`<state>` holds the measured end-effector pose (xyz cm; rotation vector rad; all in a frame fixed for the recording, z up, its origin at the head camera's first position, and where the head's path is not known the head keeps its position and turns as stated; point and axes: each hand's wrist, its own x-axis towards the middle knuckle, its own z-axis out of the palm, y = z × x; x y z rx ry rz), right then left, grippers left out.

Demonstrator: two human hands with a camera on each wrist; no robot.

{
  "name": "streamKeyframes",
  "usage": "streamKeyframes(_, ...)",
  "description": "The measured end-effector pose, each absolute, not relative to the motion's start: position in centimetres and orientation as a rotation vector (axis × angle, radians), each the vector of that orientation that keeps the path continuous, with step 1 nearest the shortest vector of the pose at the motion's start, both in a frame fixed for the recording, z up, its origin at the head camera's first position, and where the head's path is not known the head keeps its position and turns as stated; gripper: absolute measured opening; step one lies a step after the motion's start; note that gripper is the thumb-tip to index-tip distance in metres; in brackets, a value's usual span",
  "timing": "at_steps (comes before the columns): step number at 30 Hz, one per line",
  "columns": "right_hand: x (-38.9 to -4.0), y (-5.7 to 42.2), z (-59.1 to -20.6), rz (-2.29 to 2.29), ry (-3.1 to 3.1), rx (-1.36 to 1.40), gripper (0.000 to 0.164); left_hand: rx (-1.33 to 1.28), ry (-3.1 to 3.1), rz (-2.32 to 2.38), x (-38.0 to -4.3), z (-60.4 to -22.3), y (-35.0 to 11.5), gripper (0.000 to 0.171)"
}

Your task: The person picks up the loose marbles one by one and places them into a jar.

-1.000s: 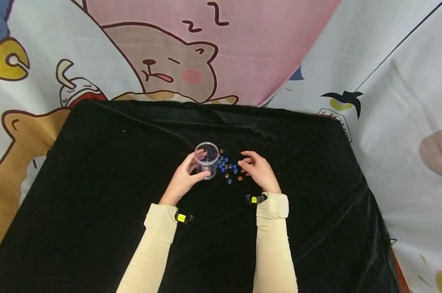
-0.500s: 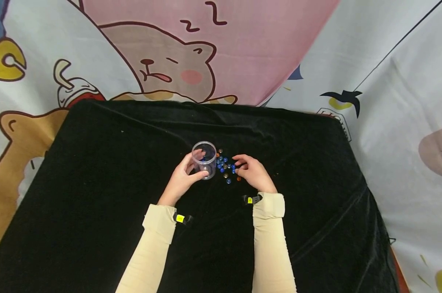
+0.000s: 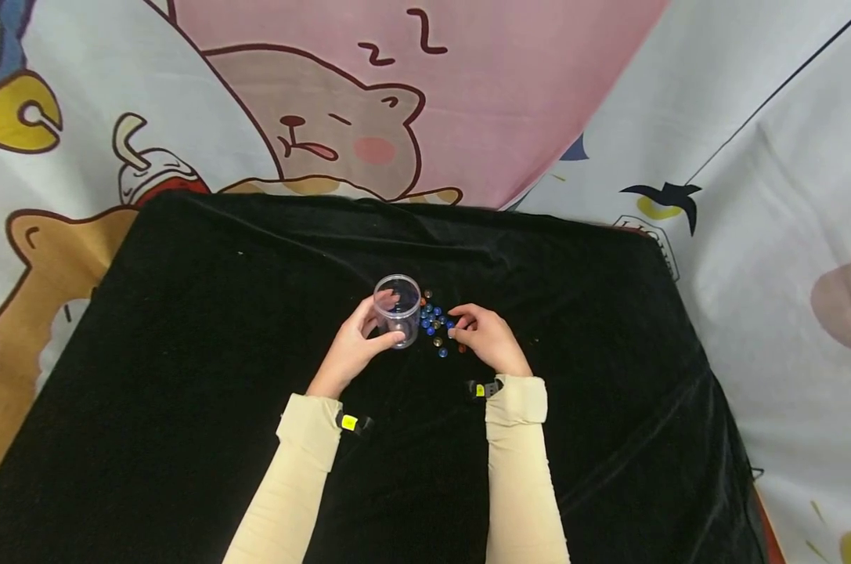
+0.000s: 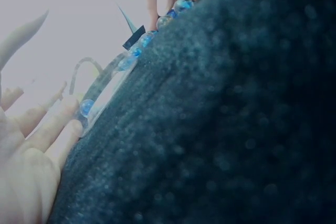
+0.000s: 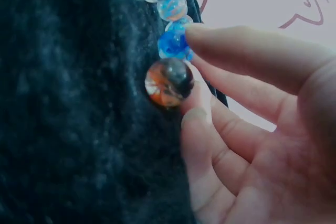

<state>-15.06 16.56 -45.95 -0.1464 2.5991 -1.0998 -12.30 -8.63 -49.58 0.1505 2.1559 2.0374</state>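
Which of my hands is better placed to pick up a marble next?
Your right hand, I'd say: its fingertips are right at the edge of the cluster of marbles, while your left hand is occupied, gripping the clear cup.

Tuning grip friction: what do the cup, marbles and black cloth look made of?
Clear cup: probably smooth plastic, see-through walls and glossy rim; glass not ruled out.
Marbles: likely polished glass, translucent with coloured swirls and highlights.
Black cloth: velvet-like fabric, matte to soft sheen; folds in the head view, fuzzy-looking surface up close.
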Motion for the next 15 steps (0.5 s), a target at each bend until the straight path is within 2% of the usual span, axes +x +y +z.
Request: streamKeyframes(15,-14.85,16.51,-45.92,-1.061,2.620,-0.098,0.021,0.191,2.163,2.064,-12.31,-49.48,-8.66,0.066)
